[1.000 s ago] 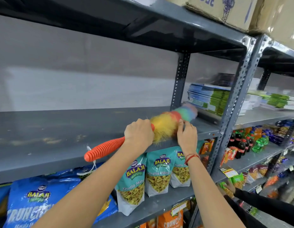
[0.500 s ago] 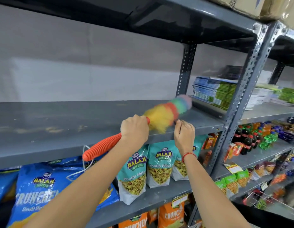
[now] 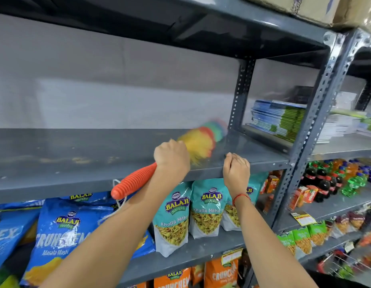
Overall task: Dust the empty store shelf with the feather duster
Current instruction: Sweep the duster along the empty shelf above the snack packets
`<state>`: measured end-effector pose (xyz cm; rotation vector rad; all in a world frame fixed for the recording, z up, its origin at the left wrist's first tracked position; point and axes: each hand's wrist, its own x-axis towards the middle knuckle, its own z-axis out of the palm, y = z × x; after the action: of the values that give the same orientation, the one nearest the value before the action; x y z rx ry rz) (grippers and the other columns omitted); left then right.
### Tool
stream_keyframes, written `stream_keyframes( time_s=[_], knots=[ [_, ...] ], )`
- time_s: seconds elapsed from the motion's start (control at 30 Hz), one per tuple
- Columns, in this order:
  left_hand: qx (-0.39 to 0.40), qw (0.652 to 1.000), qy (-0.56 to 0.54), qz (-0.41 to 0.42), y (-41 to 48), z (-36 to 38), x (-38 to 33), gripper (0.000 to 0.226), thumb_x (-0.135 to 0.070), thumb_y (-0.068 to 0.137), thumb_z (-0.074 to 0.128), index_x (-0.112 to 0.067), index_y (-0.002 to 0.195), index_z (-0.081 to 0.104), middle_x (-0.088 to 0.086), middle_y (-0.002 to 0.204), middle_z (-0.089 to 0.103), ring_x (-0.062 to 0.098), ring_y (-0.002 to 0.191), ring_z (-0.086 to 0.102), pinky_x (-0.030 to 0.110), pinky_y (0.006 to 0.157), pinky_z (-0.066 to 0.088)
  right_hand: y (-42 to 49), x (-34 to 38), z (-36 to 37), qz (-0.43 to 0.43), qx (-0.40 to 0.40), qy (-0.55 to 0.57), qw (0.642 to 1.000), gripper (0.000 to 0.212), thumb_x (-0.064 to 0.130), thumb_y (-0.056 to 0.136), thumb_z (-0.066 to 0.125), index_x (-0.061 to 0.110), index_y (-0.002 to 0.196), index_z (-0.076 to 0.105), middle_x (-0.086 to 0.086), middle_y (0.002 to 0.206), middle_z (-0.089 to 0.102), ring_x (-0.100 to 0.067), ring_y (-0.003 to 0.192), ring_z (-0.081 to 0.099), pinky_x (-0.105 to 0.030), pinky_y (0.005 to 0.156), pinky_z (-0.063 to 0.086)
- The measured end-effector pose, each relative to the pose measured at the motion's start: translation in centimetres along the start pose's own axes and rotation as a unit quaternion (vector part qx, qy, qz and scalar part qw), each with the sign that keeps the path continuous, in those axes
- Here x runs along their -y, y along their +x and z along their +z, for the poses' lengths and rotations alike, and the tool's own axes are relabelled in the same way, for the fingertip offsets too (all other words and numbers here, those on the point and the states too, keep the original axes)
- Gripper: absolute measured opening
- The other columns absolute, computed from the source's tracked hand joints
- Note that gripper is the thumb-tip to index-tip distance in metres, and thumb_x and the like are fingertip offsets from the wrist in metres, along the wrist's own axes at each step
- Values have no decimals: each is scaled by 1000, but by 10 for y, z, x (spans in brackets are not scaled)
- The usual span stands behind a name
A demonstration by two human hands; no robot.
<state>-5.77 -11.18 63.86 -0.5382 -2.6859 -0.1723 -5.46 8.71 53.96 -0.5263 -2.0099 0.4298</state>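
Nearest, below the empty shelf (image 3: 97, 150), snack packets (image 3: 174, 217) stand in rows, unchanged across the last second. At that shelf's front edge the right hand (image 3: 236, 170) sits as a loose fist, fingers curled onto the lip and holding nothing else; a second ago its fingers lay flatter beside the feathers, so it has settled into a brace. Just left of it on the same edge, the left hand (image 3: 172, 157) is closed tight around the feather duster (image 3: 201, 142), gripping the orange ribbed handle where it meets the head, the handle's butt jutting out past the shelf's front. The blurred, many-coloured head lies on the shelf's right part and has slid deeper and rightward since a second ago, its tip now close to the perforated rear upright (image 3: 240, 96). I judge the right end is being swept mid-stroke, while pale smudges left of the hands suggest that stretch remains. Beyond the upright, stacked notebooks (image 3: 278, 119) occupy the neighbouring bay.
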Motion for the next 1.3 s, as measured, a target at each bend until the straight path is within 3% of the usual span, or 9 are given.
stream_keyframes(
  time_s=[0.43,0.6,0.73,0.93,1.1,1.3],
  knots=[
    [48,994,-31,-90,-18,4,61,33,-11,91,43,-7,120,57,15,124,60,35,115,57,41,89,48,1,2,0,-5,-21,-12,1000,47,24,96,34,-4,88,72,-18,93,75,-29,93,69,-41,95,47],
    [29,979,-6,-200,-50,-17,103,34,-11,89,47,-7,121,58,16,123,60,36,115,56,41,88,49,-3,0,1,-10,-19,-18,1000,39,19,99,40,-3,92,71,-19,96,75,-29,95,68,-42,97,45],
    [-18,988,-14,-150,-75,-18,92,29,-10,91,43,-4,113,60,17,114,64,38,106,61,40,82,51,-6,1,1,0,-21,-25,999,39,20,100,40,-5,96,70,-21,100,73,-31,101,65,-42,101,41],
    [13,997,-55,-50,-76,1,49,28,-19,97,38,-6,111,59,15,112,65,35,103,62,38,79,49,-16,28,5,25,-40,-14,999,39,23,100,38,-4,102,67,-21,109,70,-31,111,61,-46,107,35],
    [16,995,-68,-77,-71,3,68,28,-19,98,38,-5,112,57,16,115,62,36,105,60,39,80,47,-26,83,7,-65,-17,43,997,37,23,99,40,-3,100,67,-24,107,70,-34,100,66,-45,94,49],
    [42,987,-51,-147,-79,-8,109,29,-19,97,39,-6,119,53,16,121,59,35,110,57,39,81,44,-65,154,19,-173,56,87,979,39,32,97,38,4,103,65,-16,108,71,-30,102,63,-40,91,51]
  ],
)
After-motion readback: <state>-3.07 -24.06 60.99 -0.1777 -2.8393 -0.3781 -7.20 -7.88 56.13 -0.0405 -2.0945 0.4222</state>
